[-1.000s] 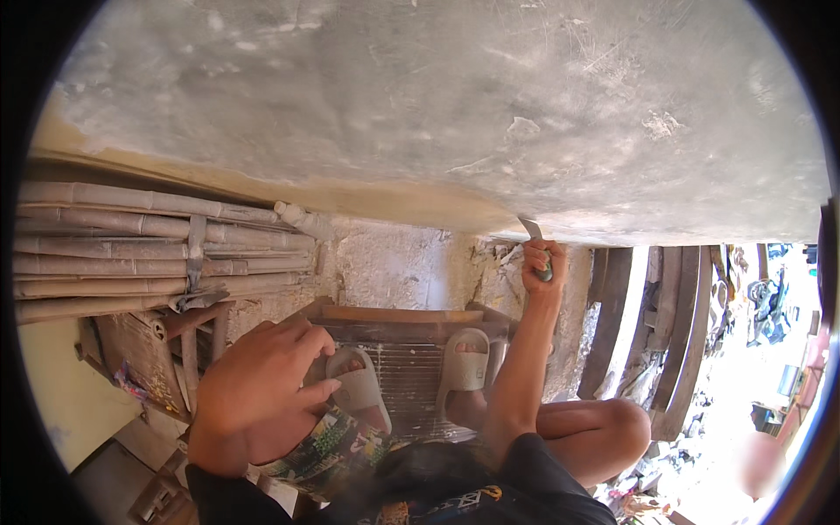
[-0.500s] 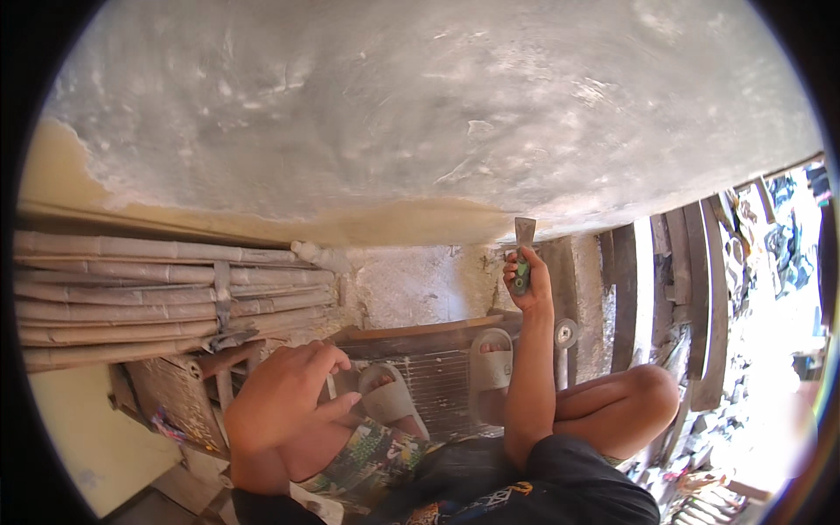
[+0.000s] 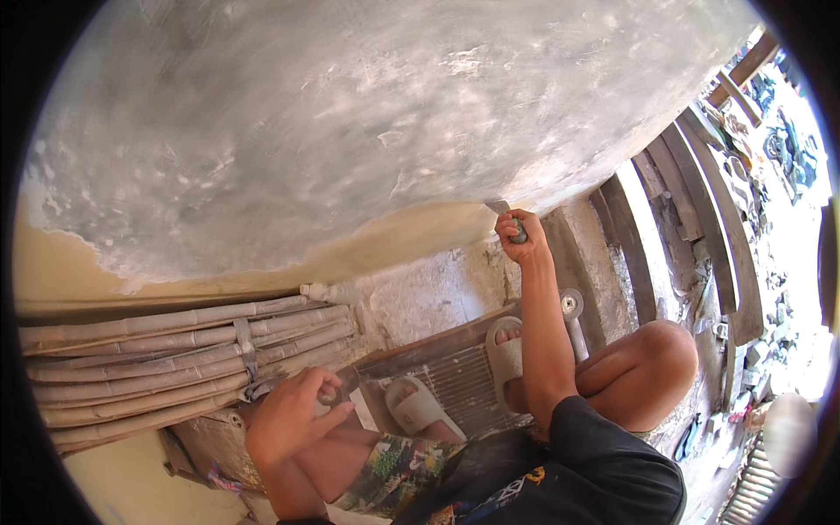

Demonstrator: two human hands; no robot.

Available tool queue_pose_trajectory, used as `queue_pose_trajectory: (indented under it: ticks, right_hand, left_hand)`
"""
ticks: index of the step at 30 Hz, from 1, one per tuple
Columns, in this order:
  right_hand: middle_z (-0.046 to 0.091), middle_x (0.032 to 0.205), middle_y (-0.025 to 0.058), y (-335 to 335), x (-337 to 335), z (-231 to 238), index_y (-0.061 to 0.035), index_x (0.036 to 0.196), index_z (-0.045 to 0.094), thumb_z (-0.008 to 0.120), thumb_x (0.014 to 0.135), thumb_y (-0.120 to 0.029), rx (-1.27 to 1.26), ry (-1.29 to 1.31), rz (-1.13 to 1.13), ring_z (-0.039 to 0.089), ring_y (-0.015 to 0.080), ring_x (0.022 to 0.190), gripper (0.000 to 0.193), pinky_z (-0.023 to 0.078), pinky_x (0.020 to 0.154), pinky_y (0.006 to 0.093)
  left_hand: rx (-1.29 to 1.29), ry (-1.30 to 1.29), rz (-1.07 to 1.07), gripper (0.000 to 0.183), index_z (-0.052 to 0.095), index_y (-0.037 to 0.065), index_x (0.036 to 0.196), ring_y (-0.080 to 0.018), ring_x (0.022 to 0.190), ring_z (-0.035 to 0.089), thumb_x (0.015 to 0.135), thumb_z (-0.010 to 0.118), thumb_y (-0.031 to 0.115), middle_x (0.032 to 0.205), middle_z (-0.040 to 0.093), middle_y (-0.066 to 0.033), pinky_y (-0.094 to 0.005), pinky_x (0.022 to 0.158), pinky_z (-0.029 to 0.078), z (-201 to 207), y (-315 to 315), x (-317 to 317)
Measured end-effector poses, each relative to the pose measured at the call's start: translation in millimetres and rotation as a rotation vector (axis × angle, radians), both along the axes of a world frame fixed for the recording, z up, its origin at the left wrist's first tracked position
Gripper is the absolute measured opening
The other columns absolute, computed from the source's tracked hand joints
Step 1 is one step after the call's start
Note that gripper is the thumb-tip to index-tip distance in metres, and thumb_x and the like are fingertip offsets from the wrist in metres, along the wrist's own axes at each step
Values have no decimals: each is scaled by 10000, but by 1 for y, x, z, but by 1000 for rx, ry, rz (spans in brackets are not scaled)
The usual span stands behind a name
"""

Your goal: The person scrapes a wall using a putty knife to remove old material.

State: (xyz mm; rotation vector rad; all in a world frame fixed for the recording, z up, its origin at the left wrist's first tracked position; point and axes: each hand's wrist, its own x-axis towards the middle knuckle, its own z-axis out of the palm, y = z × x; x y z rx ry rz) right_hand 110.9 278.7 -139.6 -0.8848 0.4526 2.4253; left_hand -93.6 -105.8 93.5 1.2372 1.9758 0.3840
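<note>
Clasping a scraper (image 3: 519, 231) in the right hand (image 3: 530, 241) at the wall (image 3: 297, 131), with the left hand (image 3: 293, 416) half-curled, hold unclear.

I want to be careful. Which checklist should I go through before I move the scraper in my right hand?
1. Right hand closed around the scraper: ok.
2. Left hand away from the blade: ok.
3. Left hand empty: cannot tell, the curled fingers hide its palm.
4. Blade touching the wall: cannot tell.
5. Wall surface uniform near the blade: not ok, grey and yellow areas meet there.
6. Sandals on the slatted platform: ok.
</note>
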Motion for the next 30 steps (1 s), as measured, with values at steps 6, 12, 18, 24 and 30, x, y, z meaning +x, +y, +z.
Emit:
queue_pose_trajectory:
  ticks: [6,12,18,24,30]
  right_hand:
    - [426,651,31,9,-3,-6,-28,762,420,451,872,-47,29,67,-7,371,110,473,116,314,368,201]
    - [423,659,29,18,2,-22,-27,770,415,461,881,-52,-18,64,-25,388,102,479,123,318,369,203]
    - [427,662,36,-5,-2,-7,-20,772,433,453,867,-31,69,-3,-6,387,99,476,98,292,356,197]
    - [430,663,31,-7,-5,-16,-25,780,428,434,890,-66,73,32,-4,373,95,472,118,300,357,198]
    - [432,666,33,-3,-9,-18,-24,772,432,441,886,-64,80,-25,-22,382,100,479,121,303,354,200]
  left_hand:
    - [48,65,-72,368,562,45,981,-252,857,658,777,735,297,901,653,-118,-366,721,517,0,1,6]
    - [55,40,-82,371,561,47,979,-253,840,661,781,730,311,901,653,-118,-361,719,517,-4,10,9]
    - [-32,56,-48,364,558,45,976,-247,835,665,784,731,301,905,654,-115,-353,716,518,-5,7,1]
    - [-55,37,-32,374,555,31,974,-243,830,656,784,734,299,908,649,-114,-349,723,516,-6,7,-4]
    - [-24,10,-14,371,558,31,973,-239,821,652,777,747,284,899,645,-117,-347,720,516,-13,5,-7]
